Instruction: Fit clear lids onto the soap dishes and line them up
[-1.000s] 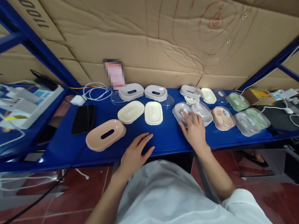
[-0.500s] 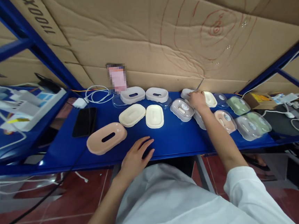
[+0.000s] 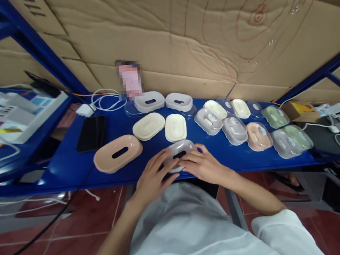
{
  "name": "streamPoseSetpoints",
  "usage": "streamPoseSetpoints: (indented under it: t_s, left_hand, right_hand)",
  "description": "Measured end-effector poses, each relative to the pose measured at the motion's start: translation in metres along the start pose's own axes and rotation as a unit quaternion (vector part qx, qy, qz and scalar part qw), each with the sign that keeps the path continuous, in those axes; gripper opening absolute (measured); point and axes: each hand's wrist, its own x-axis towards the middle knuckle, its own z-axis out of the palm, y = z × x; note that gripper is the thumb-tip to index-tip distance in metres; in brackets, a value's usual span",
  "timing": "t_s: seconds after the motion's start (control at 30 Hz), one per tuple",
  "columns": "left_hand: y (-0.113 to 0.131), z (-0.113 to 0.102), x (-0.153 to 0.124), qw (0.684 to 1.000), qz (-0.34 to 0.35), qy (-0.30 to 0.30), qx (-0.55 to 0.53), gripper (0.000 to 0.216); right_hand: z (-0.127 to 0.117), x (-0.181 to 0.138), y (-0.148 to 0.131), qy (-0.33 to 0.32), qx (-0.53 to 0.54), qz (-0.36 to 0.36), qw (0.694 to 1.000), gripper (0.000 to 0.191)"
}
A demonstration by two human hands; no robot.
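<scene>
Where both hands meet, left hand (image 3: 153, 177), right hand (image 3: 203, 165) clasp grey slotted lid (image 3: 179, 152), grips closed around it.

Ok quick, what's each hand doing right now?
Left hand: fingers spread on the clear slotted lid, at its left side.
Right hand: fingers on the same lid's right side; both hold it.

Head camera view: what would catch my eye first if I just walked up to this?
Probably the two bare hands at the front edge of the blue shelf: the left hand and right hand both rest on a pale grey slotted shell. Around it lie many oval plastic pieces, the largest a pink slotted shell to the left. Behind rises a cardboard wall with red scribbles.
</scene>
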Motion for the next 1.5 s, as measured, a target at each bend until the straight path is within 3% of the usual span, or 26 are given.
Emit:
streamPoseSetpoints:
  t_s: [0.1, 0.17, 0.2, 0.27, 0.3, 0.37, 0.5, 0.6, 0.67, 0.73, 0.8, 0.9, 1.0, 1.1, 1.3, 1.37, 1.5]
  left_hand:
    - [0.001, 0.002, 0.003, 1.000, -0.005, -0.008, -0.006, 0.033]
    - [0.002, 0.002, 0.004, 1.000, -0.010, -0.003, -0.011, 0.030]
    - [0.003, 0.002, 0.004, 1.000, -0.011, -0.001, -0.012, 0.029]
    - [0.004, 0.000, 0.004, 1.000, -0.012, 0.001, -0.017, 0.029]
    - [0.004, 0.000, 0.004, 1.000, -0.015, 0.003, -0.021, 0.029]
    - [0.003, -0.002, 0.004, 0.999, -0.024, 0.004, -0.036, 0.030]
    - [0.002, -0.004, 0.004, 0.997, -0.034, 0.004, -0.063, 0.031]
    - [0.002, -0.004, 0.004, 0.997, -0.022, 0.033, -0.073, 0.033]
    - [0.001, -0.003, 0.003, 0.994, -0.015, 0.071, -0.079, 0.036]
    - [0.001, -0.003, 0.002, 0.989, -0.019, 0.118, -0.085, 0.039]
    - [0.001, -0.002, 0.001, 0.981, -0.034, 0.166, -0.088, 0.039]
    - [0.002, -0.003, 0.000, 0.969, -0.068, 0.216, -0.096, 0.034]
    - [0.002, -0.002, -0.001, 0.964, -0.081, 0.232, -0.098, 0.030]
    - [0.003, -0.003, 0.000, 0.968, -0.080, 0.214, -0.099, 0.030]
    - [0.007, -0.006, 0.012, 0.993, -0.003, 0.073, -0.092, 0.035]
    - [0.009, -0.004, 0.022, 0.995, 0.037, 0.021, -0.089, 0.035]
    - [0.009, 0.004, 0.040, 0.994, 0.089, -0.059, -0.038, 0.033]
  right_hand:
    - [-0.019, 0.009, 0.044, 0.011, -0.014, 0.029, 0.999, 0.033]
    - [-0.043, 0.019, 0.097, 0.033, -0.071, 0.147, 0.986, 0.038]
    - [-0.055, 0.024, 0.124, 0.028, -0.110, 0.225, 0.968, 0.039]
    - [-0.072, 0.034, 0.174, -0.053, -0.179, 0.373, 0.909, 0.038]
    - [-0.076, 0.039, 0.194, -0.079, -0.188, 0.405, 0.891, 0.035]
    - [-0.077, 0.047, 0.221, -0.117, -0.195, 0.437, 0.870, 0.031]
    - [-0.067, 0.058, 0.241, -0.120, -0.188, 0.440, 0.870, 0.026]
    - [-0.073, 0.058, 0.237, -0.084, -0.182, 0.443, 0.874, 0.032]
    - [-0.079, 0.051, 0.221, -0.010, -0.173, 0.412, 0.895, 0.038]
    - [-0.082, 0.037, 0.191, 0.080, -0.151, 0.330, 0.928, 0.038]
    - [-0.075, 0.019, 0.147, 0.122, -0.135, 0.223, 0.958, 0.033]
    - [-0.049, -0.006, 0.079, 0.058, -0.137, 0.112, 0.983, 0.026]
    - [-0.016, -0.021, 0.041, 0.004, -0.120, 0.079, 0.990, 0.023]
    - [0.004, -0.028, 0.037, 0.009, -0.064, 0.088, 0.994, 0.023]
    - [0.005, -0.049, 0.037, 0.172, 0.023, 0.134, 0.976, 0.052]
    - [0.007, -0.057, 0.033, 0.151, 0.013, 0.105, 0.983, 0.059]
    - [0.016, -0.068, 0.027, 0.093, -0.023, 0.088, 0.991, 0.051]
